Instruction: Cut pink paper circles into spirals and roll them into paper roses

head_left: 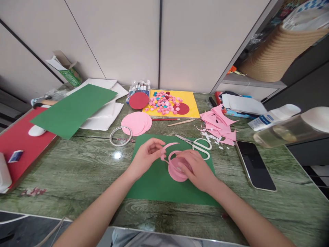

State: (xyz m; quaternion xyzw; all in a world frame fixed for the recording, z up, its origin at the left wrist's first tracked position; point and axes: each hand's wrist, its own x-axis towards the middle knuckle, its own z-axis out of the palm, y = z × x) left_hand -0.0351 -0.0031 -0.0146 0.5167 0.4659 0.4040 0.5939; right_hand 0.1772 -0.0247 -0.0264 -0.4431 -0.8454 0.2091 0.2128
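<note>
My left hand (149,153) pinches the loose curved end of a pink paper strip (172,144) between thumb and fingers. The strip runs on to a pink paper spiral (178,175), which looks like a disc cut into curling rings. My right hand (199,168) grips that spiral from the right, its fingers over the top and partly hiding it. Both hands are above a green paper sheet (159,188). White-handled scissors (202,148) lie just beyond my right hand with the blades pointing left. The spiral's centre is partly covered by my fingers.
Pink paper circles (136,123) and a roll of tape (120,136) lie behind my left hand. Rolled paper pieces (164,103) cover a yellow sheet (191,97). Pink scraps (218,125), a phone (255,166) and a bottle (290,127) stand or lie to the right.
</note>
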